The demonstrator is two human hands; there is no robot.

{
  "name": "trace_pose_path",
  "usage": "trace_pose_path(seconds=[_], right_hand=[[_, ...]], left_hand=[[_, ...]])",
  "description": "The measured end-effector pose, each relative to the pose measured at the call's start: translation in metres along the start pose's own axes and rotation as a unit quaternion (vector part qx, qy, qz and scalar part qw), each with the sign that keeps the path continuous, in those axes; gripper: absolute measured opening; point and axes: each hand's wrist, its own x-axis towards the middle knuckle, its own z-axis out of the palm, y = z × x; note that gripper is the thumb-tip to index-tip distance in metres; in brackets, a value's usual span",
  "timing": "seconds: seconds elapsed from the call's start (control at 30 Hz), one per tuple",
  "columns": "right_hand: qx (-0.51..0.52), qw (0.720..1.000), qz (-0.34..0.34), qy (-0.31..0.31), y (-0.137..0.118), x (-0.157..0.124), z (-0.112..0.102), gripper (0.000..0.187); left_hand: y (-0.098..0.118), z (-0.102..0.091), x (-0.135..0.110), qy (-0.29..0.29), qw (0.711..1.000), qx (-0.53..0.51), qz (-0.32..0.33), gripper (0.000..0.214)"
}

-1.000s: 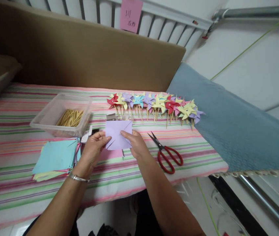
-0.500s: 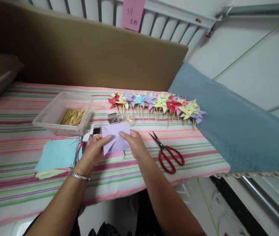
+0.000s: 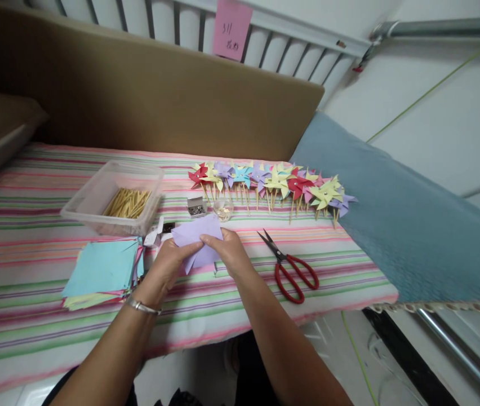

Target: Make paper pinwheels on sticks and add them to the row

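Between my two hands is a purple paper square (image 3: 201, 227) with slits running in from its corners. My left hand (image 3: 175, 258) grips its lower left, the thumb lying across the front. My right hand (image 3: 228, 248) holds the right side, and its thumb tip meets the left thumb near the paper's middle. The fingers behind the sheet are hidden. Just beyond the paper stand a small open box of metal fasteners (image 3: 196, 208) and a round clear dish (image 3: 223, 210). To the right lie scissors (image 3: 287, 264) with red handles, blades spread.
A clear plastic bin (image 3: 92, 200) of short wooden sticks (image 3: 128, 203) stands at left. Nearer lies a stack of coloured paper squares (image 3: 101, 268). Finished paper pinwheels (image 3: 278, 179) line the back right of the striped cloth (image 3: 206, 316). A cardboard panel (image 3: 159, 101) rises behind.
Both thumbs have slid inward over the purple paper and now meet near its middle. The sheet is tilted and its slit flaps have shifted.
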Motion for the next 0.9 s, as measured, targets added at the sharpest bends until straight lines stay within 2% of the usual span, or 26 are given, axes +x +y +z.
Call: trace_pose_path(seconds=[0.1, 0.2, 0.33, 0.43, 0.53, 0.63, 0.73, 0.9], right_hand=[[-0.033, 0.999, -0.012, -0.006, -0.002, 0.0, -0.001, 0.03], [-0.142, 0.988, -0.049, 0.038, -0.009, 0.004, -0.014, 0.031], [-0.263, 0.953, -0.055, 0.138, -0.019, 0.008, -0.057, 0.036], [-0.363, 0.911, -0.029, 0.195, -0.019, 0.002, -0.101, 0.025], [-0.457, 0.86, 0.021, 0.228, -0.01, -0.017, -0.142, 0.022], [-0.52, 0.818, 0.065, 0.236, 0.005, -0.04, -0.168, 0.02], [-0.562, 0.8, 0.076, 0.195, 0.019, -0.056, -0.175, 0.018], [-0.613, 0.76, 0.088, 0.196, 0.032, -0.062, -0.169, 0.036]], left_hand=[[0.003, 0.002, -0.001, 0.029, 0.999, 0.005, 0.021, 0.043], [0.013, -0.002, 0.0, 0.088, 0.992, -0.017, 0.085, 0.045], [0.035, -0.014, 0.002, 0.166, 0.96, -0.061, 0.215, 0.039], [0.046, -0.023, 0.003, 0.197, 0.937, -0.095, 0.271, 0.035], [0.048, -0.028, 0.004, 0.215, 0.928, -0.124, 0.278, 0.033], [0.048, -0.027, 0.006, 0.224, 0.922, -0.158, 0.272, 0.031], [0.048, -0.023, 0.006, 0.228, 0.919, -0.2, 0.25, 0.032], [0.053, -0.022, 0.001, 0.225, 0.923, -0.239, 0.2, 0.029]])
